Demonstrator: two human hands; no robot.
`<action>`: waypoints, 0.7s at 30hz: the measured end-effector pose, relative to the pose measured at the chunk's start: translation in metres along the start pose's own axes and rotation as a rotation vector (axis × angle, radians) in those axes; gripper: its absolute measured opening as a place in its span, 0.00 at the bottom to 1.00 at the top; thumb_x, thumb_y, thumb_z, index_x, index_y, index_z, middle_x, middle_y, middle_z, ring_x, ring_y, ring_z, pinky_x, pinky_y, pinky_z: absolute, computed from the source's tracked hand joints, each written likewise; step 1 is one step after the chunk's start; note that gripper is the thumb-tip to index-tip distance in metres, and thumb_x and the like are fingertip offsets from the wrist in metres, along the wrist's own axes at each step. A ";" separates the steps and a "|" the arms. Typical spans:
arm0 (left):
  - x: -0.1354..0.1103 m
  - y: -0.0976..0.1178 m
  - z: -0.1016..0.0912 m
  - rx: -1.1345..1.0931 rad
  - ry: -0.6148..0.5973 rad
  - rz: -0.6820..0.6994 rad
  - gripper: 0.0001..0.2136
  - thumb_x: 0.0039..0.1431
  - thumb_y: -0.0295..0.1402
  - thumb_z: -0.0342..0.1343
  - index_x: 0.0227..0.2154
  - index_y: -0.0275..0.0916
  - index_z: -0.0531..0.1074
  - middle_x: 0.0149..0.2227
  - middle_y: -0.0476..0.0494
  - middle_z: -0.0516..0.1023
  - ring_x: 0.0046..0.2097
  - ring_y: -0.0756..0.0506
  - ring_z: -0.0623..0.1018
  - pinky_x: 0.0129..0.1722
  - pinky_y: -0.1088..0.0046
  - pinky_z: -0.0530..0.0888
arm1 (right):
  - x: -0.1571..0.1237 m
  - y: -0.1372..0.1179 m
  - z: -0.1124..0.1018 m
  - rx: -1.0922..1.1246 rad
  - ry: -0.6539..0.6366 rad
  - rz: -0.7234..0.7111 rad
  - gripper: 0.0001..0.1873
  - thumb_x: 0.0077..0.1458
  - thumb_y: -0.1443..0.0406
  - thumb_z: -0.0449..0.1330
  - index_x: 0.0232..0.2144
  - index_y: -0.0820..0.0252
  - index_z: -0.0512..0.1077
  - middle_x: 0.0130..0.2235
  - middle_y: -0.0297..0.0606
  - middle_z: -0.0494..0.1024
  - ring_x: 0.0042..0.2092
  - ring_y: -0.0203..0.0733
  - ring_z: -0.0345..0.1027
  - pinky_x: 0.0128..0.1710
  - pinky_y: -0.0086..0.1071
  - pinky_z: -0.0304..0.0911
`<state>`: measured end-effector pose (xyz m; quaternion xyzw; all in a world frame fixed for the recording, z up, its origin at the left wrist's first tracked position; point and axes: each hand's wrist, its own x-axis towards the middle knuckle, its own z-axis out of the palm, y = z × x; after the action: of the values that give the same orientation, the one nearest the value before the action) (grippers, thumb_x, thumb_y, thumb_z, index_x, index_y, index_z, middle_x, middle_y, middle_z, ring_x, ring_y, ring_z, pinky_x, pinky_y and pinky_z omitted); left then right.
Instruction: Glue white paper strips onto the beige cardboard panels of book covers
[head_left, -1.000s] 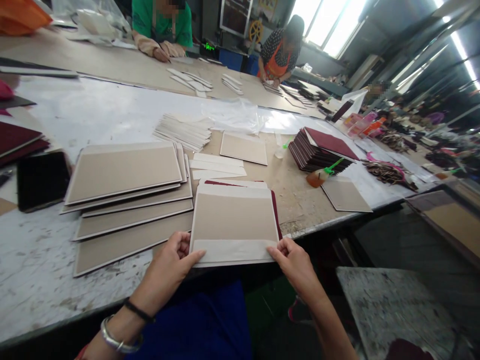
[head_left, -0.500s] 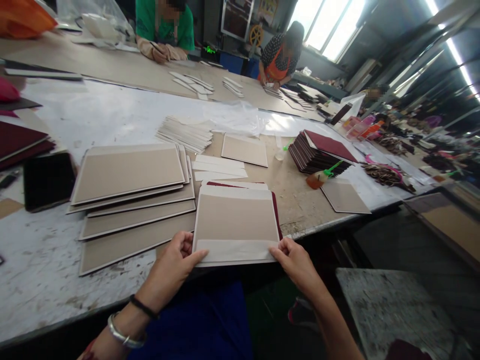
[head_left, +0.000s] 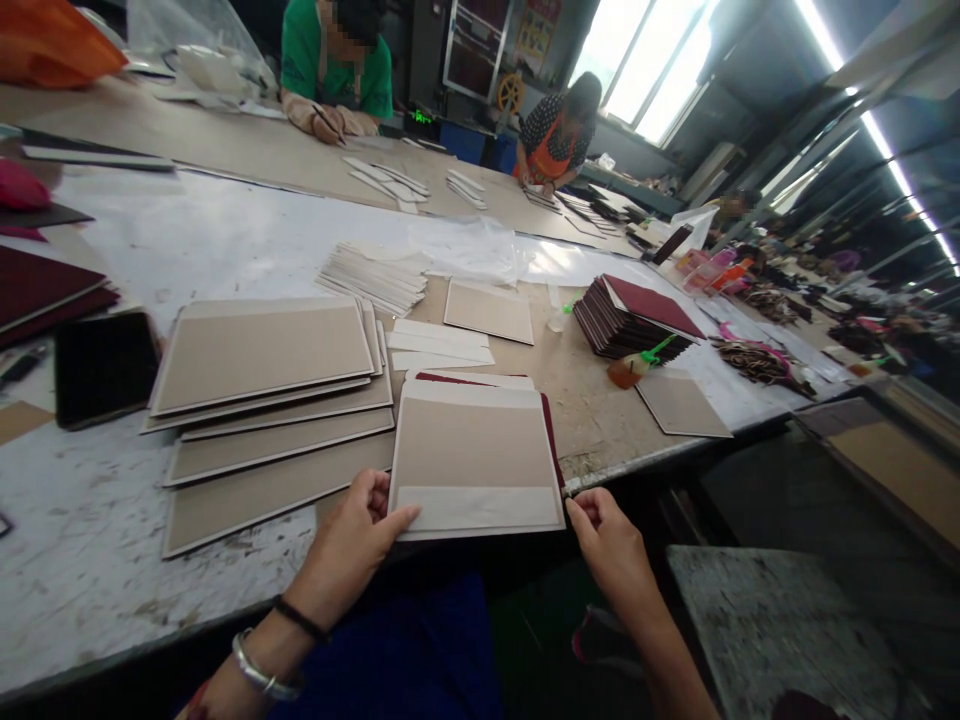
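Observation:
A beige panel (head_left: 472,450) with pale strips along its top and bottom lies at the table's front edge, on top of maroon-edged pieces (head_left: 551,430). My left hand (head_left: 364,530) grips its lower left corner, the thumb on top and the fingers partly hidden. At the lower right corner, my right hand (head_left: 606,530) is closed in a pinch, its thumb tip right beside the panel's edge. Whether anything is between those fingertips I cannot make out. Close to my left hand is a fanned stack of larger beige panels (head_left: 270,350).
Pale strips (head_left: 439,343) and a strip pile (head_left: 373,280) lie beyond the panel. To the right are a maroon stack (head_left: 630,310), an amber glue bottle (head_left: 626,371) and a single panel (head_left: 686,403). A phone (head_left: 105,365) lies left. Two people work across the table.
My right thumb has slid off the panel's top face to just outside its right edge. My left hand keeps its grip. The whole view has shifted slightly.

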<state>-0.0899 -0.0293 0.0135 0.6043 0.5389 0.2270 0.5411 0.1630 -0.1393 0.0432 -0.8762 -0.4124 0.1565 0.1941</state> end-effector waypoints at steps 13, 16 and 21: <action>-0.003 0.002 -0.001 -0.010 0.018 0.059 0.13 0.46 0.41 0.52 0.33 0.40 0.63 0.26 0.50 0.72 0.30 0.45 0.72 0.32 0.69 0.66 | -0.009 0.002 0.003 0.175 -0.159 0.093 0.24 0.51 0.47 0.47 0.33 0.59 0.70 0.28 0.37 0.75 0.29 0.41 0.69 0.28 0.29 0.60; -0.006 0.001 -0.001 0.070 0.056 0.055 0.14 0.46 0.41 0.51 0.35 0.41 0.64 0.26 0.50 0.71 0.29 0.45 0.72 0.32 0.68 0.67 | -0.011 -0.001 0.001 0.110 -0.117 0.082 0.23 0.50 0.49 0.48 0.38 0.58 0.71 0.33 0.38 0.77 0.33 0.42 0.71 0.32 0.29 0.62; -0.007 -0.003 0.001 0.150 0.174 0.169 0.15 0.48 0.39 0.51 0.39 0.40 0.65 0.36 0.43 0.71 0.38 0.41 0.72 0.41 0.61 0.68 | -0.012 -0.006 -0.004 0.016 -0.120 0.064 0.23 0.51 0.49 0.48 0.38 0.56 0.72 0.35 0.38 0.78 0.36 0.45 0.72 0.36 0.31 0.62</action>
<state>-0.0926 -0.0362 0.0124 0.6644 0.5463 0.2826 0.4247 0.1535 -0.1460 0.0513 -0.8764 -0.3939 0.2182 0.1710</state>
